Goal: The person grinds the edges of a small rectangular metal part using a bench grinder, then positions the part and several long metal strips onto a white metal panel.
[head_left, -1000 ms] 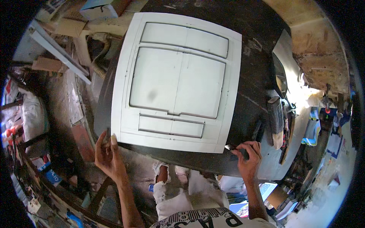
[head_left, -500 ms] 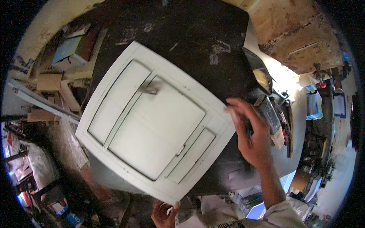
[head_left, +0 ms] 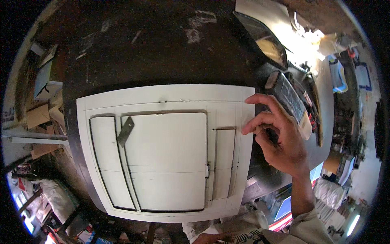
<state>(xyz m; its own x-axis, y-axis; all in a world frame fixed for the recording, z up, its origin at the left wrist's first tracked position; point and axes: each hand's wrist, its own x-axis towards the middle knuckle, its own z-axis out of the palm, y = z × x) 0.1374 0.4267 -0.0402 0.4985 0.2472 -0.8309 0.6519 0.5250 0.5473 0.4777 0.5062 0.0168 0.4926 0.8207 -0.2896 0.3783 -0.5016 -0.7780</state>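
Note:
A white foam-like board (head_left: pixel 166 191) lies on the dark tabletop, its top edge nearly level. Dark-edged cut lines mark a tall narrow panel (head_left: pixel 107 162) at left, a large rounded-corner panel (head_left: pixel 170 150) in the middle and a slim rectangle (head_left: pixel 223 162) at right. A small slanted grey metal blade (head_left: pixel 126 132) rests on the large panel's upper left corner. My right hand (head_left: pixel 280 142) is open at the board's upper right edge, fingers bent and apart, fingertips at the edge. Only a bit of my left hand (head_left: pixel 209 238) shows at the lower rim; its fingers are hidden.
Right of the board stand a dark flat case (head_left: pixel 290 95) and other tools. A dark-framed piece (head_left: pixel 264 38) lies farther back near a bright light. Cardboard scraps (head_left: pixel 38 116) and a box (head_left: pixel 46 77) sit off the table's left side. Cloth bundles (head_left: pixel 55 195) are at lower left.
The board has turned counterclockwise and now lies nearly square to me. The metal blade, blurred before, shows clearly on it. My left hand has left the board's near corner. The view has shifted too.

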